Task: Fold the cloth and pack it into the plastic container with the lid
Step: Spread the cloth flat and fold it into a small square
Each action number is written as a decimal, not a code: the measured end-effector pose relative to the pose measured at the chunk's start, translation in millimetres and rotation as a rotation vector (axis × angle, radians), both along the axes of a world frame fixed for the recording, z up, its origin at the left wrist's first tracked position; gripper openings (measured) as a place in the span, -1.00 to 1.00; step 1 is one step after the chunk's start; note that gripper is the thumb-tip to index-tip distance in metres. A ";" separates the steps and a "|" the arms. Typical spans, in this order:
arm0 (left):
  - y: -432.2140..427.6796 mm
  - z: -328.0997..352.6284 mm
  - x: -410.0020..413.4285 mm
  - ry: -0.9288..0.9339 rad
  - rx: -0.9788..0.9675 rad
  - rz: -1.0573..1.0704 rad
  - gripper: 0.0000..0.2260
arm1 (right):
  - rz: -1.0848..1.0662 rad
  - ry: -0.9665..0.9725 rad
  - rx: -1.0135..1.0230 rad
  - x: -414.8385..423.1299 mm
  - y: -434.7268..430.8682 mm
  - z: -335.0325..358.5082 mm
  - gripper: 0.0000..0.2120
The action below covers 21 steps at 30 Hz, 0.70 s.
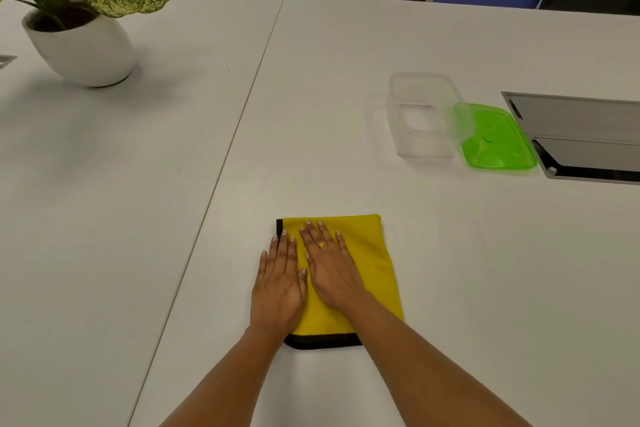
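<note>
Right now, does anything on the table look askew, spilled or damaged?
Nothing stands out. The folded yellow cloth with black trim lies flat under the left hand and right hand. The clear plastic container stands upright and open, its green plastic lid flat beside it. No spill or damage shows.

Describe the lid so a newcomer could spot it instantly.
Look to the far right of the white table, where a grey panel is set into it. Between that panel and the clear container lies the lid, flat and bright green, unlike its colourless neighbours.
</note>
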<state>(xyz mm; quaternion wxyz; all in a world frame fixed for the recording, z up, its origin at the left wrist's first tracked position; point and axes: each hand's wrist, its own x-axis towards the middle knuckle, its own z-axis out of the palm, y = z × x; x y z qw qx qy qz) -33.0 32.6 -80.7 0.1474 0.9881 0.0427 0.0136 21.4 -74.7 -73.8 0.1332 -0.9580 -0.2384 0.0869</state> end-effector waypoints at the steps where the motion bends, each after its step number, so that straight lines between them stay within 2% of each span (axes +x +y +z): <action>1: 0.1 -0.3 -0.1 0.002 0.006 0.000 -0.50 | 0.007 -0.010 -0.011 3.3 2.6 -0.2 -0.45; 7: -0.4 -1.0 2.1 0.002 -0.019 0.006 -0.50 | -0.035 -0.064 0.008 8.9 3.0 -3.7 -0.52; 13: 3.5 0.4 -1.1 0.010 -0.051 0.003 -0.49 | -0.228 -0.079 0.068 12.8 -39.5 -3.1 -0.51; 17: 2.9 0.7 -1.8 0.014 -0.044 0.000 -0.49 | -0.369 -0.016 0.068 13.3 -69.7 -2.7 -0.51; 21: 1.3 4.4 -1.6 0.025 -0.008 0.003 -0.49 | -0.399 0.003 0.072 11.7 -70.9 -2.3 -0.50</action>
